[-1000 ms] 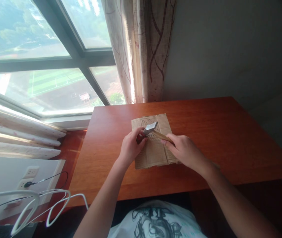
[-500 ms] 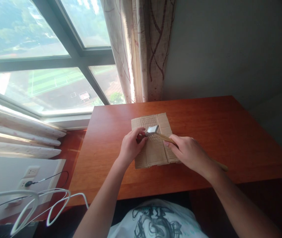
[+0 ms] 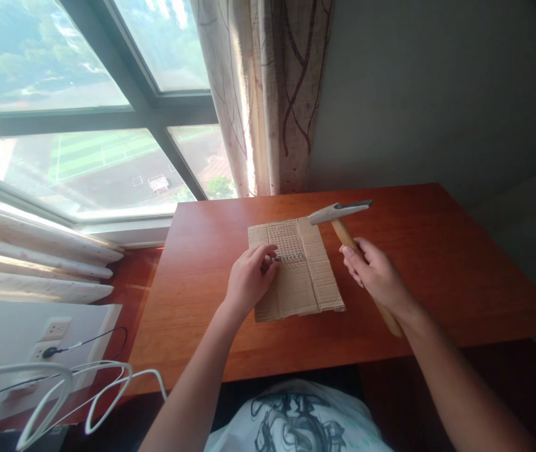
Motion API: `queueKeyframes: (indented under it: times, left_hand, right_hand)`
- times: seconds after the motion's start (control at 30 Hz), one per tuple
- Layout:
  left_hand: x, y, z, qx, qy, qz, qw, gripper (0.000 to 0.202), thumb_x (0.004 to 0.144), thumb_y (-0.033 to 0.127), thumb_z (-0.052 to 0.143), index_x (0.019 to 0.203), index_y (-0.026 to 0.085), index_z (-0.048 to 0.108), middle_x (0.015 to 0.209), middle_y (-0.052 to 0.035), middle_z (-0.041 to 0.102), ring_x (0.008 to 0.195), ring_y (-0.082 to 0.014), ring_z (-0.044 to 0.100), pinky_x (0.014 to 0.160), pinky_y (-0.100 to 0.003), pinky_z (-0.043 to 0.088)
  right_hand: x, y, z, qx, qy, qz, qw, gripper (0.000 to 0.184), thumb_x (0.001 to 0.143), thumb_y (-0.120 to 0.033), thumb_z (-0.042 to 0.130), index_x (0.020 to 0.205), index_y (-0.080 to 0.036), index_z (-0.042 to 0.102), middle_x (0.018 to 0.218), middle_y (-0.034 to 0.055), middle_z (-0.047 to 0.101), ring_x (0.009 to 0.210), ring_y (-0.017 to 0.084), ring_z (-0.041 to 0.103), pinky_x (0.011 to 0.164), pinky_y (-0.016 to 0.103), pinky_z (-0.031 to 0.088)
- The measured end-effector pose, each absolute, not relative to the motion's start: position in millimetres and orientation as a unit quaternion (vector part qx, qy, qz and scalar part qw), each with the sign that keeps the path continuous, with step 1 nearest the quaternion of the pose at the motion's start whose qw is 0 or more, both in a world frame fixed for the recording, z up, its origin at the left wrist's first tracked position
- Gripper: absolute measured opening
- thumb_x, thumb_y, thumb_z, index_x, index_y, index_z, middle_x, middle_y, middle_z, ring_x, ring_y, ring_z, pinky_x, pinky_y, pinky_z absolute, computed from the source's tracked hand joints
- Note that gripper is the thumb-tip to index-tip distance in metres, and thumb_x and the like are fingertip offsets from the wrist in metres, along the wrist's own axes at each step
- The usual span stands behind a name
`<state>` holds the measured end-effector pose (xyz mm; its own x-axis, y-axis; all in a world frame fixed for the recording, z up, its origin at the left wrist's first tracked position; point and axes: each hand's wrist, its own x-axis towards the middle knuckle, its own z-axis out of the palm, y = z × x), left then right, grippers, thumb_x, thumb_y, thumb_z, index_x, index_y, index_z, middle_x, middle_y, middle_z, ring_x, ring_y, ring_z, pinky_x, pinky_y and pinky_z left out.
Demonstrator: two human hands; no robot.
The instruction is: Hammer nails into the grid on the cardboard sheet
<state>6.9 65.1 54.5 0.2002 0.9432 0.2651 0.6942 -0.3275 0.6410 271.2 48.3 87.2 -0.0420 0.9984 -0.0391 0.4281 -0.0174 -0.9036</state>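
A piece of brown cardboard (image 3: pixel 296 289) lies flat on the wooden table. Its upper middle carries a grid of small dark holes (image 3: pixel 285 238), with a row of small dark bits along the grid's near edge. My left hand (image 3: pixel 252 273) rests at the cardboard's left side, thumb and fingertips pinched together by the left end of that row. What they hold, if anything, is too small to name. To the right of the cardboard, my right hand (image 3: pixel 375 273) is wrapped round the wooden handle of a hammer (image 3: pixel 342 211). The hammer's metal head is raised above the cardboard's far right corner.
The reddish-brown table (image 3: pixel 404 238) reaches to a grey wall on the right. A window (image 3: pixel 108 157) and a patterned curtain (image 3: pixel 268 94) stand behind it. At the lower left, white cables (image 3: pixel 127 380) loop near the table edge, below a wall socket (image 3: pixel 56 329).
My right hand has moved right, swinging the hammer head up and away from beside my left fingertips. The row on the cardboard is now uncovered. My left hand has stayed in place.
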Motion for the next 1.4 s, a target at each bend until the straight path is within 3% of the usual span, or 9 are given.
queueKeyframes:
  times: [0.2,0.37,0.53,0.67,0.93,1.2,1.4]
  left_hand:
    - [-3.6,58.6,65.4,0.7,0.546,0.441,0.131,0.016,0.088,0.019,0.056,0.1,0.021,0.066,0.093,-0.0029,0.071,0.071,-0.0115,0.058,0.063,-0.022,0.048]
    - [-29.5,58.9,40.6,0.573,0.624,0.502,0.175,0.016,0.086,0.024,0.057,0.097,0.018,0.067,0.092,-0.0052,0.073,0.07,-0.0118,0.06,0.058,-0.021,0.047]
    - [-42.0,58.8,1.2,0.537,0.66,0.466,0.243,0.021,0.084,0.029,0.057,0.096,0.016,0.067,0.091,-0.0065,0.073,0.069,-0.0131,0.062,0.06,-0.023,0.047]
    - [-38.0,52.6,-14.2,0.578,0.655,0.413,0.256,0.021,0.085,0.029,0.055,0.095,0.016,0.068,0.09,-0.0051,0.073,0.067,-0.0131,0.061,0.063,-0.024,0.047]
    - [-37.0,46.0,-20.9,0.675,0.634,0.321,0.201,0.022,0.083,0.024,0.053,0.098,0.019,0.068,0.085,-0.0036,0.068,0.074,-0.0161,0.059,0.066,-0.025,0.044]
    - [-36.7,46.2,-18.1,0.67,0.635,0.321,0.212,0.021,0.084,0.026,0.053,0.098,0.019,0.067,0.087,-0.0042,0.068,0.076,-0.0168,0.059,0.068,-0.025,0.044]
    - [-36.4,46.3,-17.1,0.662,0.628,0.341,0.227,0.021,0.084,0.025,0.052,0.097,0.02,0.068,0.088,-0.0041,0.07,0.075,-0.017,0.06,0.068,-0.026,0.045]
  right_hand:
    - [298.8,64.4,47.5,-0.576,-0.536,0.473,0.398,0.031,0.09,-0.044,0.057,0.111,-0.021,0.055,0.071,-0.0043,0.051,0.052,0.011,0.045,0.048,0.025,0.037]
    - [311.6,71.0,22.9,-0.58,-0.547,0.422,0.432,0.017,0.088,-0.034,0.056,0.099,-0.022,0.061,0.082,-0.0006,0.058,0.068,0.013,0.053,0.067,0.028,0.046]
    - [325.8,89.0,-12.1,-0.632,-0.558,0.336,0.421,0.049,0.08,-0.027,0.058,0.128,-0.021,0.054,0.11,0.0086,0.066,0.096,0.024,0.063,0.09,0.042,0.05]
    - [334.1,104.7,-36.6,-0.68,-0.6,0.222,0.359,0.049,0.077,-0.023,0.057,0.125,-0.015,0.059,0.113,0.0155,0.067,0.104,0.03,0.063,0.099,0.05,0.047]
    - [314.7,115.9,-43.4,-0.718,-0.602,0.215,0.275,0.046,0.08,-0.018,0.057,0.125,-0.01,0.059,0.12,0.0184,0.064,0.106,0.029,0.064,0.096,0.044,0.05]
    - [296.7,117.9,-24.0,-0.726,-0.656,0.122,0.169,0.039,0.082,-0.018,0.059,0.12,-0.008,0.062,0.105,0.0195,0.063,0.104,0.034,0.061,0.094,0.044,0.048]
    - [292.9,111.6,-30.6,-0.716,-0.657,0.103,0.214,0.039,0.083,-0.018,0.056,0.121,-0.012,0.062,0.102,0.0179,0.062,0.101,0.033,0.06,0.094,0.047,0.048]
